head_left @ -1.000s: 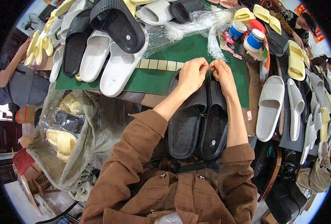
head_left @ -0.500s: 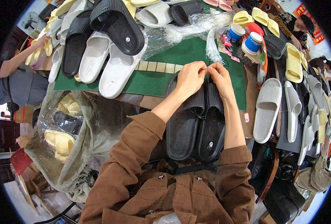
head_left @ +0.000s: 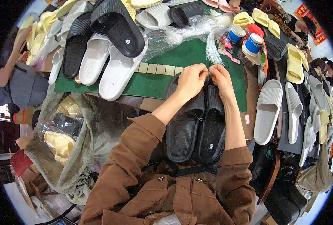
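A pair of black slide slippers (head_left: pixel 180 129) lies side by side below my hands, toes toward the table and heels toward me. A thin clear loop links their straps. Above the toe ends, my left hand (head_left: pixel 192 80) and my right hand (head_left: pixel 221 80) meet with fingertips pinched together. Between them is a thin plastic strand, mostly hidden by the fingers. Just beyond hangs a bundle of whitish plastic strands (head_left: pixel 213 50) on the green mat (head_left: pixel 155 85).
White slides (head_left: pixel 116 77) and a black slide (head_left: pixel 117 28) are piled at left. Blue-and-white cups (head_left: pixel 254 44) stand at right, near grey slides (head_left: pixel 268 108) and yellow ones (head_left: pixel 295 63). A sack (head_left: pixel 72 157) holds bagged slippers. Other people work at both sides.
My hands stay pinched together in nearly the same place over the black slippers. At the left, another person's arm has swung up and outward, away from the yellow slippers.
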### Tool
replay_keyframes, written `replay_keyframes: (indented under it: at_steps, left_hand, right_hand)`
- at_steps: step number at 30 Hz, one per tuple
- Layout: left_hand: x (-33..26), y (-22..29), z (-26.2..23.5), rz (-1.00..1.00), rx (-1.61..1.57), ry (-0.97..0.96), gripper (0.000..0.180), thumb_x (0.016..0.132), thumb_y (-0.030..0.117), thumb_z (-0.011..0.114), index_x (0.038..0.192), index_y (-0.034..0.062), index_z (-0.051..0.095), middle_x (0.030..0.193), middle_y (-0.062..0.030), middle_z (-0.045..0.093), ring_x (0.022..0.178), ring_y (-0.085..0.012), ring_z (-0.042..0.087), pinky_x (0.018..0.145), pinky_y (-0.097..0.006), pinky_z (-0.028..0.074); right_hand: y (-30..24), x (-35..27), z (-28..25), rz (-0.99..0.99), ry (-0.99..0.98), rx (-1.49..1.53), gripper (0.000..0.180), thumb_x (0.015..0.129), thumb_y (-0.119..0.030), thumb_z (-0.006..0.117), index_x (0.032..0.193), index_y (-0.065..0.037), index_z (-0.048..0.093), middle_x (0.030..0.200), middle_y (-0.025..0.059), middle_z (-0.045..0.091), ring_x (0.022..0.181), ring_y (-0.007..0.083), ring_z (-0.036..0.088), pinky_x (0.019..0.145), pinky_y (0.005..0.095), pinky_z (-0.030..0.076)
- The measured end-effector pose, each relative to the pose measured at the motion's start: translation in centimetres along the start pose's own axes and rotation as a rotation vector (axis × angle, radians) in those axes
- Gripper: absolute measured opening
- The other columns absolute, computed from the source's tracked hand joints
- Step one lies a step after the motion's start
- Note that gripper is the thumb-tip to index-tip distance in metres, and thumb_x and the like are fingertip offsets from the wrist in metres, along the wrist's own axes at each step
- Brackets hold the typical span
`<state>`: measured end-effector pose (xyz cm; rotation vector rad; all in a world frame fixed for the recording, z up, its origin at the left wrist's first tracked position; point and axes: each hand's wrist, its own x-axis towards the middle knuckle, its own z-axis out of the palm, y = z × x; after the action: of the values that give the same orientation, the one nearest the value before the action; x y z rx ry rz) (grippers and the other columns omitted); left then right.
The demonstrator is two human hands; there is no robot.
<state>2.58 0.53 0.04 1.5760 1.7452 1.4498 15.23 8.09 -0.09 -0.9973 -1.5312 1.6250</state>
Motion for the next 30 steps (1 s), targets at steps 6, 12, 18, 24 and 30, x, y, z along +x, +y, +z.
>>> replay_keyframes:
  at_steps: [6,12,18,24,30]
  left_hand:
    - [-0.1,-0.3,0.3,0.05,-0.024,0.102,0.006,0.082,0.005,0.059,0.083,-0.0004,0.061,0.074,-0.0145,0.062,0.063,-0.0255,0.06,0.059,-0.035,0.045]
    - [0.0,-0.7,0.1,0.037,-0.009,0.054,0.006,0.081,0.006,0.059,0.083,0.0001,0.06,0.077,-0.0147,0.063,0.068,-0.0284,0.061,0.061,-0.037,0.046]
    - [-0.2,0.0,0.1,0.099,0.051,0.007,0.007,0.081,0.007,0.058,0.083,0.0006,0.061,0.078,-0.0149,0.063,0.073,-0.031,0.063,0.063,-0.038,0.047]
    - [0.0,-0.3,0.2,0.035,-0.024,0.015,0.009,0.082,0.007,0.058,0.084,-0.0009,0.06,0.077,-0.0164,0.063,0.071,-0.0302,0.063,0.064,-0.037,0.047]
    - [-0.2,-0.4,0.2,0.048,0.001,0.069,0.008,0.082,0.007,0.058,0.084,-0.0008,0.06,0.079,-0.0167,0.063,0.073,-0.032,0.063,0.065,-0.038,0.047]
  right_hand:
    - [0.1,-0.1,-0.4,-0.07,-0.092,-0.119,0.011,0.089,-0.017,0.055,0.084,-0.007,0.056,0.07,-0.0045,0.047,0.065,0.0047,0.04,0.058,0.0212,0.032]
    - [0.5,0.1,-0.1,-0.137,-0.063,-0.237,0.012,0.089,-0.016,0.056,0.082,-0.006,0.056,0.071,-0.0032,0.048,0.067,0.0056,0.041,0.059,0.0221,0.034]
    - [0.5,0.5,-0.6,-0.01,0.063,0.065,0.01,0.09,-0.017,0.055,0.084,-0.008,0.055,0.066,-0.0056,0.045,0.058,0.0037,0.039,0.051,0.0206,0.031]
    - [0.5,0.2,-0.3,-0.087,0.002,-0.137,0.011,0.089,-0.016,0.055,0.083,-0.007,0.055,0.068,-0.0048,0.046,0.062,0.0043,0.039,0.054,0.0213,0.032]
    - [0.4,-0.3,-0.3,-0.116,-0.055,-0.266,0.012,0.088,-0.015,0.055,0.085,-0.003,0.055,0.072,-0.0011,0.049,0.069,0.0079,0.043,0.063,0.0241,0.036]
